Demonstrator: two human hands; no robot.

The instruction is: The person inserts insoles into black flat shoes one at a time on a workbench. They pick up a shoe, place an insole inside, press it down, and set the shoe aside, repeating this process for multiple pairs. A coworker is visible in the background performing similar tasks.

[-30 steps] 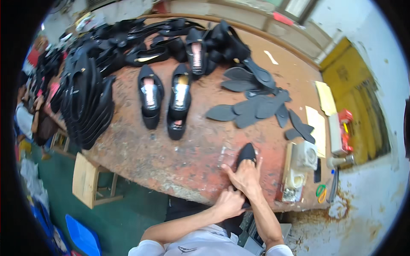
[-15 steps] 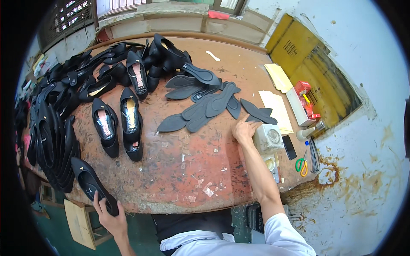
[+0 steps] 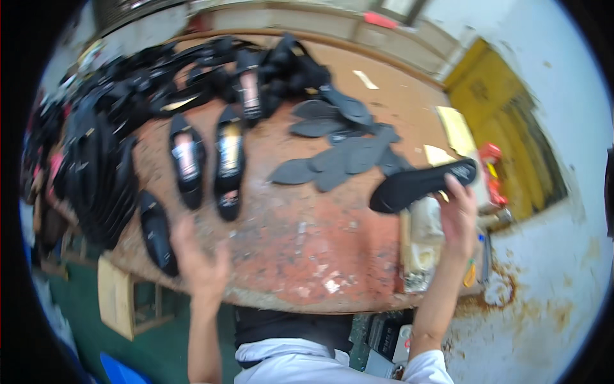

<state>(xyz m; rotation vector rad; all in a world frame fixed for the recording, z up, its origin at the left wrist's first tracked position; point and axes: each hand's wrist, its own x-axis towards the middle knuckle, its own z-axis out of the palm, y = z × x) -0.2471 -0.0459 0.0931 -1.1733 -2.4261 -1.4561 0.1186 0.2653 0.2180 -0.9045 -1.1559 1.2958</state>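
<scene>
A black shoe insole (image 3: 419, 185) with a pointed toe end is raised over the right side of the table, its heel end held by my right hand (image 3: 458, 217). Blurred by motion, my left hand (image 3: 201, 256) is near the table's front left, thumb and fingers apart, holding nothing. Just left of it lies a black pointed flat shoe (image 3: 157, 233). Two more black shoes stand behind: one with a pinkish strip inside (image 3: 187, 163), the other with a yellowish strip (image 3: 229, 163). Several loose dark insoles (image 3: 332, 163) overlap at the table's middle.
Many black shoes (image 3: 96, 173) are heaped along the left and back. On the right are a whitish container (image 3: 425, 224), yellow paper (image 3: 455, 128), a red item (image 3: 491, 157) and orange-handled scissors (image 3: 470, 275). A wooden stool (image 3: 118, 294) stands below the table's left edge.
My left hand has let go of the shoe and moved right. My right hand has lifted an insole from beside the whitish container and brought it nearer. The whole view has shifted.
</scene>
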